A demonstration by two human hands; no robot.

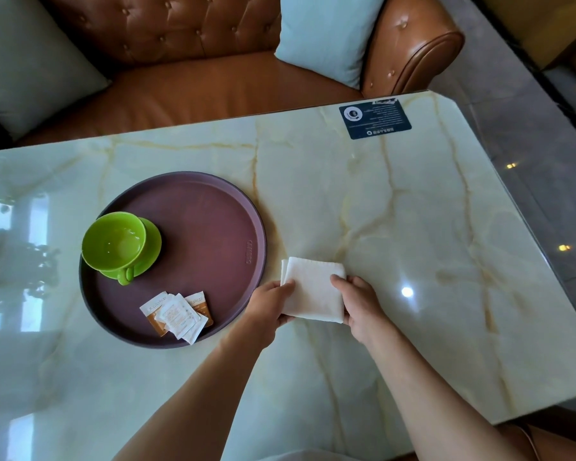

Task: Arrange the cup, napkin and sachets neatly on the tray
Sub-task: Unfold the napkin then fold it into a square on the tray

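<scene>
A round maroon tray (213, 227) lies on the marble table. On its left part stands a green cup (113, 242) on a green saucer (152, 249), handle pointing toward me. Several white and orange sachets (177, 316) lie overlapped at the tray's near edge. Just right of the tray, a folded white napkin (313, 291) rests on the table. My left hand (270, 306) pinches its left edge and my right hand (359, 304) grips its right edge.
The pale marble table (413, 227) has a cut corner at the far right. A dark blue card (374, 118) is stuck near its far edge. Behind the table stands a brown leather sofa (197, 84) with pale cushions (326, 34).
</scene>
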